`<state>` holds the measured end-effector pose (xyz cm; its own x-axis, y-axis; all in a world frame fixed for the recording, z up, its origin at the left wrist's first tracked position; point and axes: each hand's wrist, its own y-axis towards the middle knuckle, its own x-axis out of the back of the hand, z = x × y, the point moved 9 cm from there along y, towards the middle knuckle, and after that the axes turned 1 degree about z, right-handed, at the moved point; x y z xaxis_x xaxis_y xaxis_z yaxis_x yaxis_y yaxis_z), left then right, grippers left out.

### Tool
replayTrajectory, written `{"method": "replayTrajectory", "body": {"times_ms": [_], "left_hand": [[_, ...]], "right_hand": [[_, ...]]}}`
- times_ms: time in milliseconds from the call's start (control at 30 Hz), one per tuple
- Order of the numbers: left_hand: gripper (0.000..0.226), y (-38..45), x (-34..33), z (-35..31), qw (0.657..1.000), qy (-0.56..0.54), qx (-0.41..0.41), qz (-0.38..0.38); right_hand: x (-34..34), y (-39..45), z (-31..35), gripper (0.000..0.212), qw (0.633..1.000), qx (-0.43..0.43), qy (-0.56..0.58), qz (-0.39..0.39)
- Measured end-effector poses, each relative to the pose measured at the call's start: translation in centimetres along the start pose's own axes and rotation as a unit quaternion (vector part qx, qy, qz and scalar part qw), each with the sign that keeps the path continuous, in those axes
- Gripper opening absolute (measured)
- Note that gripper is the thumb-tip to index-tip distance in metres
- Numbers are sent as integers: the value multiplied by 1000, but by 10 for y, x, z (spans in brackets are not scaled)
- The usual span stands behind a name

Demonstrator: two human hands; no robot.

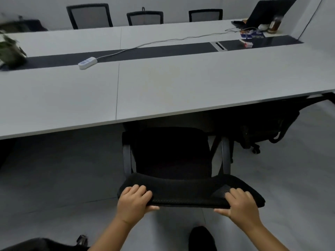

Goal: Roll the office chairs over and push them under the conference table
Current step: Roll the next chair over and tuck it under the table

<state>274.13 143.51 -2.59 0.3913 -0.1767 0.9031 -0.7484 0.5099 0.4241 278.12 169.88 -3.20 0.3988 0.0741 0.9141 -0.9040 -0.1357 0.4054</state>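
A black mesh office chair (pixel 181 191) stands in front of me, facing the long white conference table (pixel 163 87). Its seat front lies in the shadow under the table's near edge. My left hand (pixel 134 201) grips the left end of the backrest top, fingers over it and thumb beneath. My right hand (pixel 239 205) grips the right end the same way. A second black chair (pixel 262 127) sits tucked under the table to the right.
Three black chairs (pixel 145 18) line the table's far side. On the table lie a white power strip (pixel 87 63) with a cable, a plant (pixel 10 49) at the left and a laptop (pixel 266 13) with clutter at the far right. Part of another chair (pixel 36 244) shows bottom left.
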Motion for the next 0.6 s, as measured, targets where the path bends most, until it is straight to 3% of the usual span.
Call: {"method": "replayTrajectory", "body": {"times_ms": [200, 600], "left_hand": [[52, 14, -11, 39, 999, 11, -23, 24], [52, 9, -16, 23, 999, 8, -28, 22]], "right_hand": [[-21, 11, 24, 77, 1000, 5, 3, -2], [-16, 8, 14, 78, 1000, -5, 20, 21]]}}
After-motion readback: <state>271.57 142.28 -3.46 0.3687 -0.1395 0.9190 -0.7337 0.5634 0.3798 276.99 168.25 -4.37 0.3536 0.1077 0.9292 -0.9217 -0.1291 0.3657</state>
